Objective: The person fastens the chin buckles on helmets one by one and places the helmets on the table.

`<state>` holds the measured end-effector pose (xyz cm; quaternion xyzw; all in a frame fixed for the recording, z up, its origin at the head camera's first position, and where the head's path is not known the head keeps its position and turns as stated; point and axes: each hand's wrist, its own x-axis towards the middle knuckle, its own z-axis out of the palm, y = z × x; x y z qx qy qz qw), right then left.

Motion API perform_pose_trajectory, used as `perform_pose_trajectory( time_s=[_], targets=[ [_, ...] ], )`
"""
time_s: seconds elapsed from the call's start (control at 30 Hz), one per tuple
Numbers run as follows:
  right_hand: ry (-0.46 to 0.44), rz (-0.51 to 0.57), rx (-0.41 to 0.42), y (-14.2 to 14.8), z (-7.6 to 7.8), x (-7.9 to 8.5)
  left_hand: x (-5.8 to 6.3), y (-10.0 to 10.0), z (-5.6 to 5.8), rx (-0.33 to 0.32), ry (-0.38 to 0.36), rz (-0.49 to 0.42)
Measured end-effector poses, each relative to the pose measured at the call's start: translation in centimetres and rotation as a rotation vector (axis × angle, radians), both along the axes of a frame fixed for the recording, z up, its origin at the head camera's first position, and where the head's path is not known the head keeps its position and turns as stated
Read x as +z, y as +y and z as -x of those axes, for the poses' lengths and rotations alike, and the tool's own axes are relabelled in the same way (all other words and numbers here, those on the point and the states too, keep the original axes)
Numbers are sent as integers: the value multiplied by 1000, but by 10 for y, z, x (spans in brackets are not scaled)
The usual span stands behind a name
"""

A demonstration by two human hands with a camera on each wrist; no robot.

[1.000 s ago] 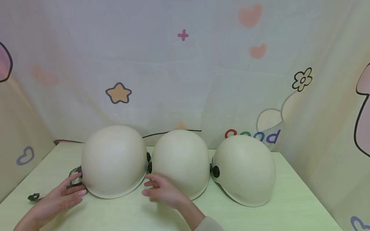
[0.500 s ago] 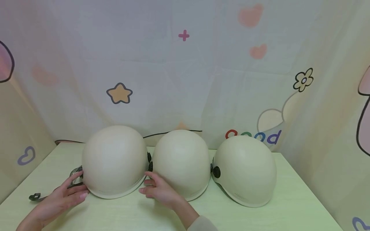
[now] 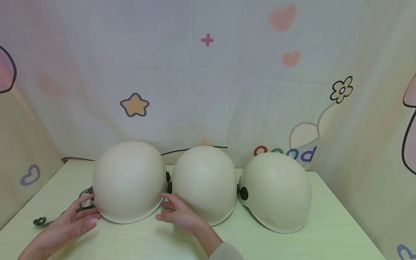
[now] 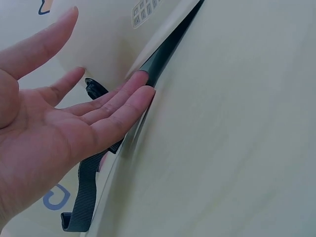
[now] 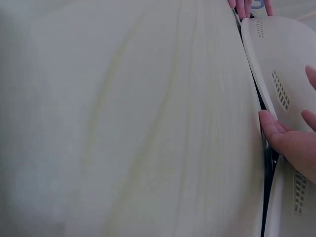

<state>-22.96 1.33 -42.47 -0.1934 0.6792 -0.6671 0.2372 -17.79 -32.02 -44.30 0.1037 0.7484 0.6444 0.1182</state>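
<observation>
Three cream-white helmets stand side by side on the table: a left helmet [image 3: 130,180], a middle helmet [image 3: 204,184] and a right helmet [image 3: 276,191]. My left hand [image 3: 69,224] is at the left helmet's left side, fingers extended toward its lower rim. In the left wrist view those fingertips [image 4: 143,79] reach right at the rim, beside a dark chin strap [image 4: 86,187]. My right hand [image 3: 182,215] lies at the gap between the left and middle helmets. Its fingers reach the left helmet's lower right edge, overlapping the middle helmet in the head view.
A dark buckle [image 3: 39,221] lies on the pale green table [image 3: 130,243], left of the left helmet. Black round side fittings, such as the right helmet's knob [image 3: 243,193], show between the helmets. A patterned cloth [image 3: 195,90] hangs behind the table.
My right hand has shifted slightly left, closer to the left helmet's edge. My left hand stays at that helmet's left side. The helmets look still, with only a slight shift of the view.
</observation>
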Motion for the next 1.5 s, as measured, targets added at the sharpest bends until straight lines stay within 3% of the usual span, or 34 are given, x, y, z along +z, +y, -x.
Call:
perform_pose_trajectory(
  time_s=[0.2, 0.4, 0.63, 0.8, 1.1, 1.3, 1.5],
  targets=[
    [3, -6, 6, 0, 2, -2, -2, -3, 2, 3, -20, -45],
    [0, -3, 8, 0, 1, -2, -5, -6, 3, -55, 15, -161],
    [-28, -2, 0, 1, 2, 0, 1, 2, 5, -82, 46, -292],
    [-41, 11, 2, 2, 2, 1, 6, 8, 5, -50, 55, -314],
    [-32, 14, 9, 2, 1, -1, 7, 12, 6, -55, 88, -394],
    [-32, 19, 10, 2, 1, -1, 6, 10, 8, -100, 85, -457],
    [-28, 10, 23, 3, 0, 0, 5, 13, 9, -81, 80, -491]
  ],
)
